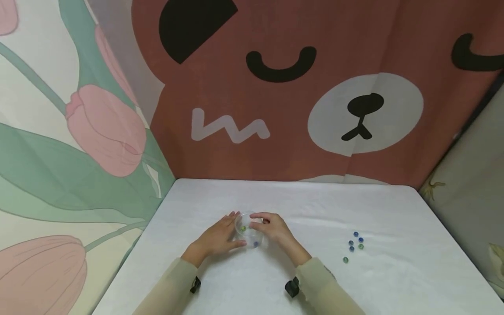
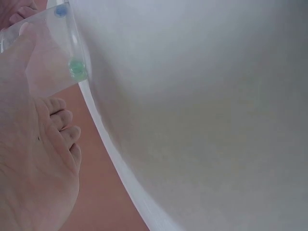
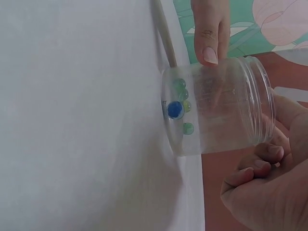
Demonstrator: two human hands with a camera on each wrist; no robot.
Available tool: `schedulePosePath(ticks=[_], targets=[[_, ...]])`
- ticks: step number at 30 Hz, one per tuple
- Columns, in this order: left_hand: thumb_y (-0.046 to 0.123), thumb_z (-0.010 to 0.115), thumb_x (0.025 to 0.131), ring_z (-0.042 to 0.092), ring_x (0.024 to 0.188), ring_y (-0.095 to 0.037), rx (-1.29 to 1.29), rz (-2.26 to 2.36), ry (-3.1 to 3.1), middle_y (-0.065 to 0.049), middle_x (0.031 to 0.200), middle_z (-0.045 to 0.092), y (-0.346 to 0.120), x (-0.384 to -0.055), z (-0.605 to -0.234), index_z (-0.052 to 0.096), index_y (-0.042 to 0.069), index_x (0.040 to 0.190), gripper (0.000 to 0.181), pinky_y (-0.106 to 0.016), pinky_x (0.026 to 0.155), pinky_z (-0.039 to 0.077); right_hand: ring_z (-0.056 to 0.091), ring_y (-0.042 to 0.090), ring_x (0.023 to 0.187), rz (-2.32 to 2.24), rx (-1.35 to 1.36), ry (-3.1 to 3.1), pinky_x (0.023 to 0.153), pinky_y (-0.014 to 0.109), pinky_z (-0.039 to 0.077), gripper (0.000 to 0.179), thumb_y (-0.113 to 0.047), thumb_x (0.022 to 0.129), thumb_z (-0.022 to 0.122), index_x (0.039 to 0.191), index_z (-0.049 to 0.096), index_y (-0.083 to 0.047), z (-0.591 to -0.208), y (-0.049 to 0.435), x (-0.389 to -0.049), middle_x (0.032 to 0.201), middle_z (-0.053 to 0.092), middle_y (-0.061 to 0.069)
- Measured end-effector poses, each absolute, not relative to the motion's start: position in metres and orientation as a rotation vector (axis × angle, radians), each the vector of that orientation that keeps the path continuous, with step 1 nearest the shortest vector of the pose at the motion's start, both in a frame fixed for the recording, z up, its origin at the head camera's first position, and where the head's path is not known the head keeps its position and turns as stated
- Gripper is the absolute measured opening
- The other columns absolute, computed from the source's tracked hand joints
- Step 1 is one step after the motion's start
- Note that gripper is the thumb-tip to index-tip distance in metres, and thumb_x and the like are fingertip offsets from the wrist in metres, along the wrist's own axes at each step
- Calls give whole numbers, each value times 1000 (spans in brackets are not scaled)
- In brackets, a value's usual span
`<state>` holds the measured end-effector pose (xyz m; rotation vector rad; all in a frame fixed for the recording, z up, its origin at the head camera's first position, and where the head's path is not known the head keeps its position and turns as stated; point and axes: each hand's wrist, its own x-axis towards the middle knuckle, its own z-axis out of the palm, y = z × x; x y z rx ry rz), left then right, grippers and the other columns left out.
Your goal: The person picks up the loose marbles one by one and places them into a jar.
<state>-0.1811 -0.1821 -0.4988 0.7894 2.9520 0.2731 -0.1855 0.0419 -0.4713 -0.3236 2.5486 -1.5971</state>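
A clear plastic jar with a threaded rim stands on the white table in front of me. Inside, on its bottom, lie a blue marble and several green marbles. My left hand holds the jar from the left, its thumb on the near side and its fingers along the far side. Over the mouth is my right hand, index finger and thumb spread apart at the rim with no marble showing between them. Its other fingers curl in beside the rim.
On the white tabletop to the right lies a loose group of blue marbles and green marbles. A bear-print cloth hangs behind the table, and a tulip-print cloth hangs on the left.
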Motion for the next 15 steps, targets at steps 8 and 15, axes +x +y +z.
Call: schedulePosePath(ticks=[8, 15], targets=[[73, 40, 83, 16, 143, -22, 783, 260, 2953, -4, 156, 18, -182, -182, -499, 14, 12, 151, 94, -43, 116, 21, 36, 11, 54, -1597, -333, 2536, 44, 22, 31, 43, -48, 76, 72, 110, 70, -21, -472, 44, -185, 61, 42, -4], [73, 41, 83, 15, 143, -21, 773, 277, 2949, -4, 156, 18, -182, -179, -495, 15, 12, 151, 95, -41, 117, 20, 36, 11, 55, -1605, -321, 2544, 46, 21, 30, 47, -49, 75, 72, 112, 69, -21, -462, 52, -178, 61, 42, -3]])
